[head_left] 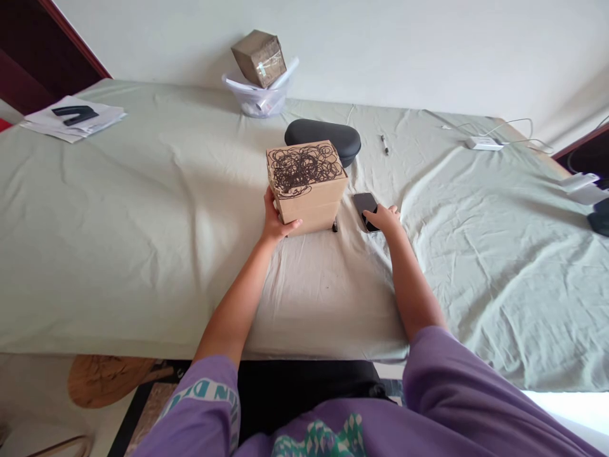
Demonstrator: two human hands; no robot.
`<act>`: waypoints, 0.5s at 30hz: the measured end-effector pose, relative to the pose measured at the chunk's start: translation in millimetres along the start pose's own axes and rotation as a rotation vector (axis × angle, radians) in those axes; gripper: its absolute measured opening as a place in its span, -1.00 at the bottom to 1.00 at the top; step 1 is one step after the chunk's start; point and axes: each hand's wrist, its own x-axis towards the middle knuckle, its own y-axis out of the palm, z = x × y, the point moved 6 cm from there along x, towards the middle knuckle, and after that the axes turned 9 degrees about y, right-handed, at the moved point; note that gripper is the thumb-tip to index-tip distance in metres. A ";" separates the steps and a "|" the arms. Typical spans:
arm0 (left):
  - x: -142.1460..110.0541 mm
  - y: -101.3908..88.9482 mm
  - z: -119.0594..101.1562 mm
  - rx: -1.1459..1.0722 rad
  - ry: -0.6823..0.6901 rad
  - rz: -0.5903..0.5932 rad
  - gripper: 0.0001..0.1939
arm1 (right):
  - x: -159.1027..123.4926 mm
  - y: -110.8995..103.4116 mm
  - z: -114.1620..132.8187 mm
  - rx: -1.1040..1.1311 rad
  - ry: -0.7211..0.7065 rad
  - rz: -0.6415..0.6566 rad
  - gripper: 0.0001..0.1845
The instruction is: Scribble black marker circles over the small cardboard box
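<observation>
A cardboard box (308, 184) with black scribbles on its top stands on the table covered in a pale green cloth (143, 209). My left hand (276, 221) grips the box's near left corner, thumb along its front face. My right hand (384, 219) rests on a black phone (364, 206) lying flat just right of the box, fingers curled over its near end. A small dark object (335, 225) lies at the box's right foot. A black padded case (323, 138) sits right behind the box.
A clear plastic bin (259, 98) with a second cardboard box (259, 57) on it stands at the back by the wall. Papers with a black stapler (73, 115) lie far left. A pen (384, 145) and a white charger with cables (483, 143) lie at the right.
</observation>
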 end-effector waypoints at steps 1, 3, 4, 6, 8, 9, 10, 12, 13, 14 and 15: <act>0.0 -0.4 0.6 -0.005 -0.005 -0.005 0.54 | -0.4 -0.5 0.3 -0.006 -0.011 0.015 -0.26; 0.3 -1.2 1.8 -0.025 -0.028 -0.027 0.56 | -2.1 -2.8 2.0 -0.012 -0.043 0.046 -0.29; 0.5 -1.6 2.6 -0.045 -0.050 -0.045 0.56 | -3.6 -5.1 2.9 -0.013 -0.057 0.055 -0.29; 0.6 -2.1 4.5 -0.090 -0.091 -0.084 0.57 | -8.3 -12.6 4.7 -0.016 -0.081 0.040 -0.24; -0.1 -2.3 6.9 -0.124 -0.126 -0.112 0.56 | -17.0 -17.9 13.0 -0.011 -0.203 0.046 -0.03; -1.0 -2.4 8.4 -0.132 -0.142 -0.120 0.54 | -24.1 -16.3 21.0 0.017 -0.322 0.108 0.16; -2.0 -2.1 10.0 -0.138 -0.162 -0.121 0.50 | -33.8 -11.9 31.1 0.075 -0.465 0.214 0.37; -4.0 -0.7 12.4 -0.156 -0.213 -0.117 0.36 | -58.8 -2.7 53.4 0.291 -0.737 0.466 0.67; -4.3 0.9 12.0 -0.168 -0.235 -0.108 0.29 | -70.3 -1.3 64.3 0.441 -0.830 0.545 0.75; -3.7 3.4 10.0 -0.180 -0.249 -0.092 0.23 | -79.3 -2.2 74.4 0.598 -0.889 0.564 0.80; -2.1 7.1 6.2 -0.193 -0.253 -0.067 0.18 | -86.7 -4.7 83.5 0.742 -0.929 0.530 0.83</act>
